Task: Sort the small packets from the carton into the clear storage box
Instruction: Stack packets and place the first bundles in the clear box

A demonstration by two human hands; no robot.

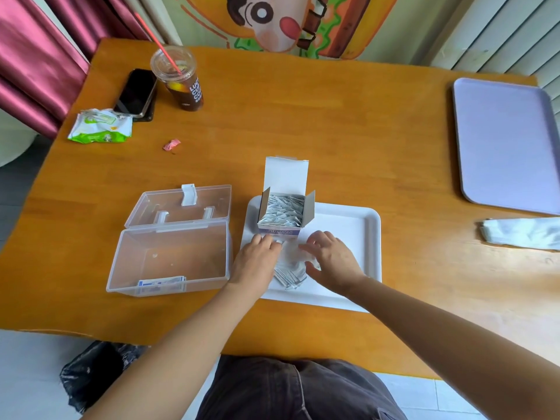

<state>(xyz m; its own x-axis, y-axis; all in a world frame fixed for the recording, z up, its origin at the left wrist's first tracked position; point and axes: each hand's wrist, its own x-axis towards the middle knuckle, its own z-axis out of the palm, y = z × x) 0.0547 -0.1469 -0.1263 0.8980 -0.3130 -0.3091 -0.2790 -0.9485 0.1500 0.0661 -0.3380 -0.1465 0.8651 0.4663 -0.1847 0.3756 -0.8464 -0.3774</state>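
Note:
An open white carton (285, 204) full of small silvery packets stands at the back left of a white tray (357, 225). In front of it a loose heap of packets (291, 275) lies on the tray. My left hand (256, 262) rests on the heap's left side, fingers curled around a few packets near the carton's front. My right hand (331, 259) hovers over the heap's right side with fingers spread. The clear storage box (169, 259) sits left of the tray, lid open, with a few packets (160, 283) against its near wall.
At the far left of the wooden table are an iced drink cup (181, 80), two phones (136, 92), a green wipes pack (100, 125) and a pink scrap (171, 144). A lilac tray (506, 140) and a crumpled plastic bag (521, 233) lie on the right.

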